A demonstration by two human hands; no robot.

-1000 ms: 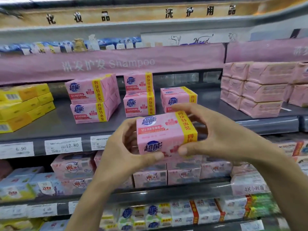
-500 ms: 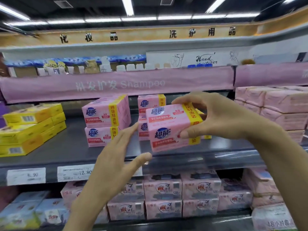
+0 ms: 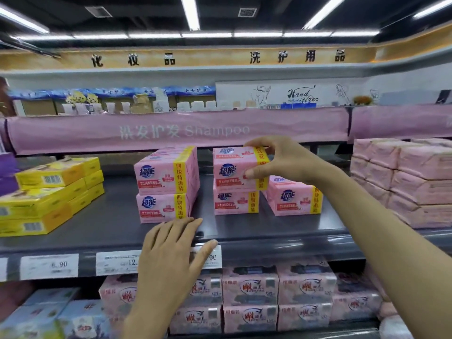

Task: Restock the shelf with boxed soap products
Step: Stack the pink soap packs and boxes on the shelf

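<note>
Our right hand (image 3: pixel 281 162) grips the pink soap box (image 3: pixel 232 167) at its right end, fingers over the top and thumb on the front face. The box sits at the top of the middle stack on the grey shelf (image 3: pixel 110 228); we cannot tell whether it rests there. Our left hand (image 3: pixel 171 250) lies flat and empty at the shelf's front lip, just before the left stack (image 3: pixel 166 184), thumb over a price label (image 3: pixel 212 258). We count five pink fronts: two in the left stack, the held one, the lower box (image 3: pixel 232 203) beneath it, and a single box (image 3: pixel 291 199) to its right. The held box's long axis runs left to right along the shelf, printed front toward us, yellow band at the right end.
</note>
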